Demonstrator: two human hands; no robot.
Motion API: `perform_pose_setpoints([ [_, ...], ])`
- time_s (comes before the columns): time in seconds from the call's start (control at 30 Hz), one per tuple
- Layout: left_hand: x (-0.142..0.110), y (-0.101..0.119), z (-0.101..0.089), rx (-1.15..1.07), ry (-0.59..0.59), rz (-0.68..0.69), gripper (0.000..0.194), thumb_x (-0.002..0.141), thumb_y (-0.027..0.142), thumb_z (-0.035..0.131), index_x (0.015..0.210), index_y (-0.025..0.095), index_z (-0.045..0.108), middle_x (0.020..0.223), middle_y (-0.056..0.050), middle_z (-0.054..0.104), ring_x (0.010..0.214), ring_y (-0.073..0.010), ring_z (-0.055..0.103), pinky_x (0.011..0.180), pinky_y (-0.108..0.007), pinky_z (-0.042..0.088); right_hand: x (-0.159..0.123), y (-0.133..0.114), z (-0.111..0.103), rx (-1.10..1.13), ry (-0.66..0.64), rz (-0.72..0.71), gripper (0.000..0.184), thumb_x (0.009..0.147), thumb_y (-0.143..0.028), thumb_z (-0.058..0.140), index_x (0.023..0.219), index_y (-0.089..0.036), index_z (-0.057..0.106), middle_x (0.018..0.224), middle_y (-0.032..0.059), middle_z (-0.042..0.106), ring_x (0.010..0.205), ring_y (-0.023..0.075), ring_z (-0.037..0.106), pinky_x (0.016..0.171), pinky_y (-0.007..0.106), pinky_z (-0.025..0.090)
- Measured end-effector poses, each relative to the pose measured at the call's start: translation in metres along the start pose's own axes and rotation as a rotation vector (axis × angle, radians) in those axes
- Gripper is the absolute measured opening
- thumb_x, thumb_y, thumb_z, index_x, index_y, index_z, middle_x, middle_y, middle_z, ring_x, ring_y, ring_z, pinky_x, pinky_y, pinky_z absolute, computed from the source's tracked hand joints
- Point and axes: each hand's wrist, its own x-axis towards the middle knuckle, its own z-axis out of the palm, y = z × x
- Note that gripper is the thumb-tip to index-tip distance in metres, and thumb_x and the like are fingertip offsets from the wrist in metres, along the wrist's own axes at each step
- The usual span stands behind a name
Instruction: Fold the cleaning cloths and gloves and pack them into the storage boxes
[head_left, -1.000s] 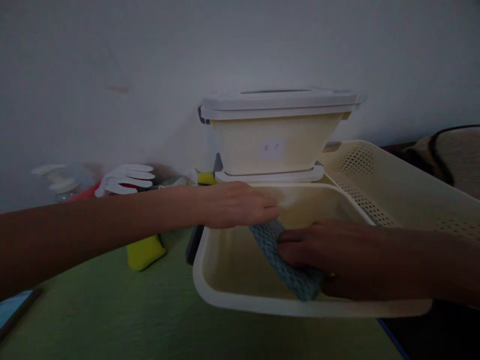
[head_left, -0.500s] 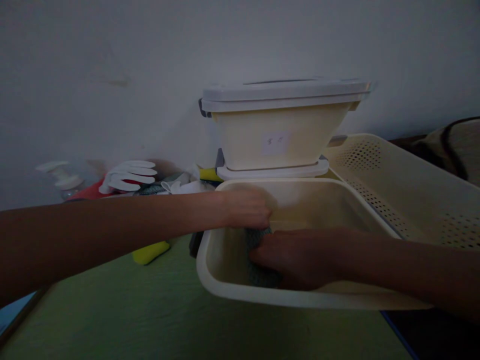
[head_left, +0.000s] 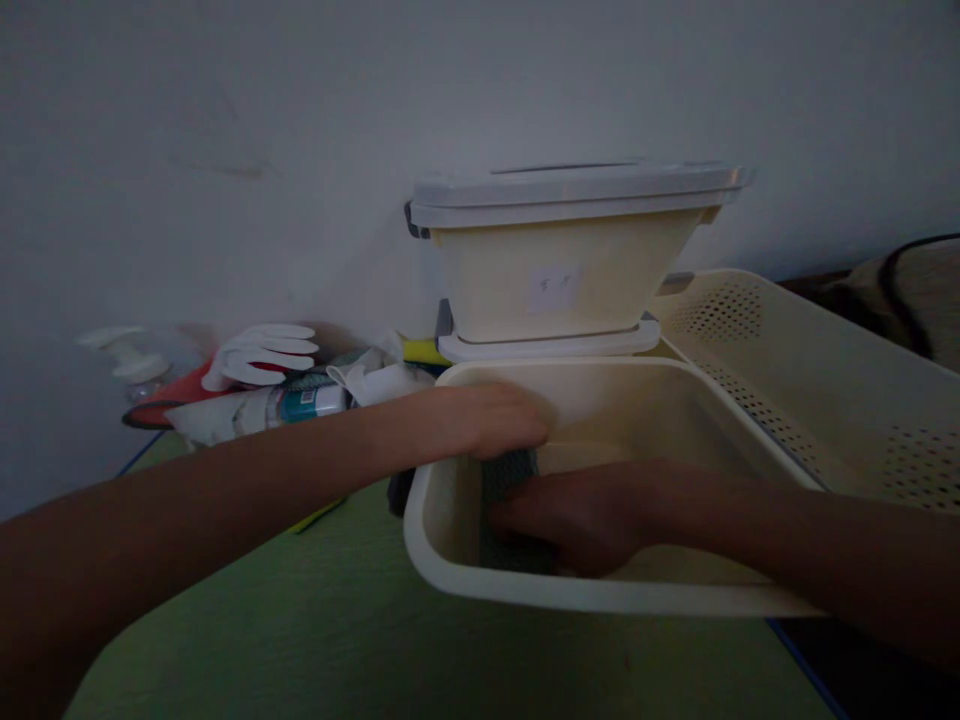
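Inside a cream plastic bin [head_left: 600,597], a folded blue-grey textured cloth [head_left: 510,475] lies low against the left side. My left hand [head_left: 499,420] reaches over the bin's left rim with its fingers closed on the far end of the cloth. Lower down, my right hand [head_left: 585,515] comes in from the right and grips the cloth's nearer part, its fingertips partly hidden. Shadow hides where the cloth meets the bin floor.
Behind the bin a lidded, labelled box [head_left: 487,285] stands on a white lid [head_left: 547,345]. A perforated basket [head_left: 840,370] is at the right. On the green table [head_left: 300,620], left, are white gloves [head_left: 262,355], a bottle [head_left: 300,403] and a pump dispenser [head_left: 131,355].
Both hands have moved the cloth left and deeper into the bin. In the last half second they have shifted only slightly; my left forearm has dropped, uncovering the bottle.
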Motion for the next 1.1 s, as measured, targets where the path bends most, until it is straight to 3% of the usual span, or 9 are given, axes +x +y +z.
perform_pose_setpoints([
  [0.13, 0.001, 0.008, -0.008, 0.067, -0.058, -0.002, 0.016, 0.071, 0.002, 0.056, 0.070, 0.016, 0.065, 0.078, -0.005, 0.066, 0.073, -0.0182, 0.058, 0.066, -0.027, 0.039, 0.000, -0.003, -0.004, -0.002, 0.022, -0.025, 0.028, 0.064, 0.006, 0.060, 0.085, -0.012, 0.061, 0.087, 0.0049, 0.064, 0.071, 0.0136, 0.055, 0.057, 0.020, 0.040],
  [0.3, 0.001, 0.012, -0.010, 0.103, -0.068, -0.015, 0.020, 0.069, -0.003, 0.056, 0.070, 0.014, 0.067, 0.077, -0.005, 0.067, 0.068, -0.0179, 0.057, 0.061, -0.027, 0.038, 0.003, -0.001, -0.007, 0.011, 0.015, -0.041, 0.027, 0.064, 0.005, 0.053, 0.079, -0.015, 0.061, 0.085, 0.0037, 0.065, 0.070, 0.0148, 0.056, 0.056, 0.022, 0.040],
  [0.6, 0.005, 0.017, -0.013, 0.078, -0.224, -0.063, 0.022, 0.065, -0.002, 0.061, 0.071, 0.017, 0.070, 0.065, -0.002, 0.066, 0.056, -0.0145, 0.051, 0.055, -0.026, 0.036, 0.004, 0.001, -0.007, 0.046, 0.014, 0.011, 0.035, 0.061, 0.009, 0.049, 0.079, -0.017, 0.064, 0.075, -0.0007, 0.063, 0.066, 0.0134, 0.056, 0.054, 0.021, 0.038],
  [0.83, 0.011, 0.009, -0.015, 0.037, -0.377, 0.046, 0.030, 0.071, 0.001, 0.056, 0.093, 0.016, 0.069, 0.085, -0.005, 0.071, 0.070, -0.0157, 0.059, 0.061, -0.024, 0.042, 0.009, 0.001, -0.013, 0.038, -0.215, 0.039, 0.031, 0.070, 0.004, 0.049, 0.095, -0.010, 0.062, 0.084, 0.0034, 0.062, 0.073, 0.0136, 0.053, 0.060, 0.022, 0.040],
  [1.0, 0.016, 0.001, -0.010, -0.063, -0.417, 0.094, 0.034, 0.066, -0.003, 0.054, 0.087, 0.017, 0.071, 0.085, -0.002, 0.072, 0.075, -0.0149, 0.061, 0.067, -0.022, 0.043, 0.015, 0.007, -0.008, 0.113, -0.225, 0.060, 0.034, 0.068, 0.004, 0.054, 0.099, -0.009, 0.060, 0.086, 0.0026, 0.061, 0.073, 0.0129, 0.053, 0.061, 0.021, 0.040],
  [1.1, 0.016, 0.002, -0.011, -0.169, -0.402, 0.024, 0.035, 0.061, -0.007, 0.054, 0.078, 0.017, 0.072, 0.078, 0.000, 0.072, 0.073, -0.0154, 0.061, 0.067, -0.022, 0.043, 0.013, 0.011, -0.008, 0.184, -0.208, 0.067, 0.038, 0.067, 0.008, 0.050, 0.098, -0.010, 0.061, 0.079, -0.0003, 0.062, 0.071, 0.0120, 0.055, 0.062, 0.021, 0.042],
])
